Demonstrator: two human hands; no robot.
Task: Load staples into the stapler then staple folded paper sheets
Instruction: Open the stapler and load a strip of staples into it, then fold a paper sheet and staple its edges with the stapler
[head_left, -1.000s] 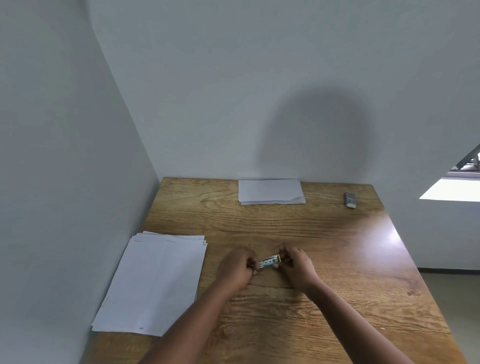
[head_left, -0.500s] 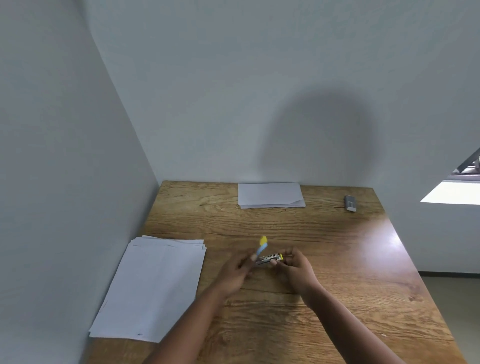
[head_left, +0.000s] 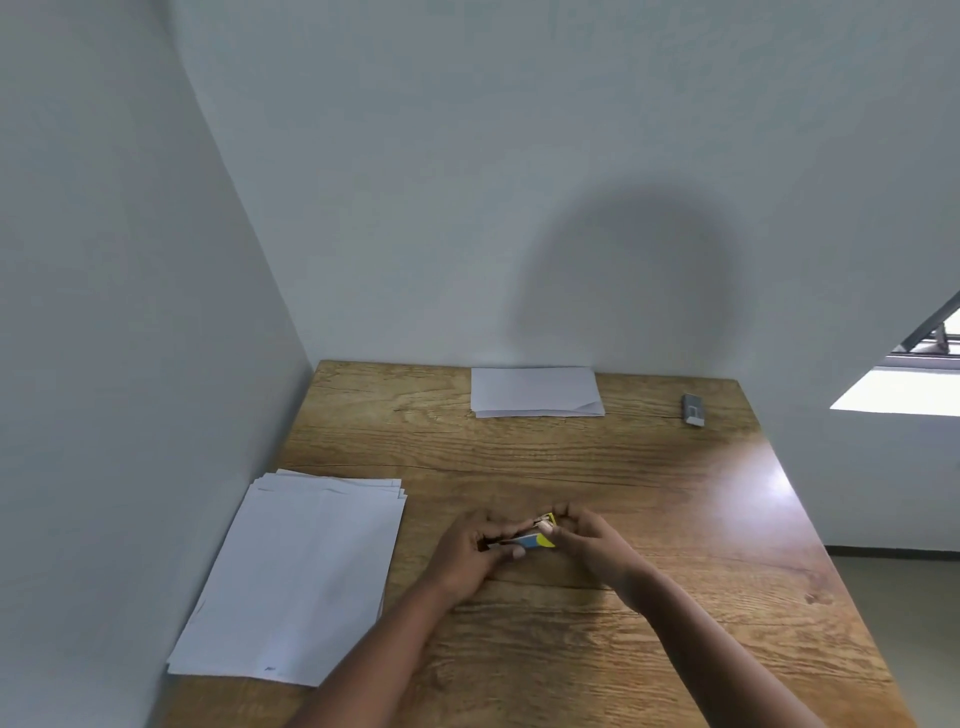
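Both hands meet over the middle of the wooden table (head_left: 675, 519), and between them sits the small blue-and-yellow stapler (head_left: 535, 540). Half a second back its blue lid stood flipped up above the left fingers; now that lid is swung down and lies nearly flat along the body, yellow tip pointing right. The left hand (head_left: 467, 551) has its fingers curled round the stapler's rear end, thumb on the near side. The right hand (head_left: 592, 540) pinches the front end, fingertips bent over the yellow nose. Whether the lid is fully closed I cannot tell; the fingers cover the seam.

Further out, a loose stack of flat white paper sheets (head_left: 296, 582) lies at the table's left edge. A folded white paper bundle (head_left: 535, 392) rests at the far edge by the wall, and a small grey staple box (head_left: 693, 409) sits near the far right corner, well apart from the hands.
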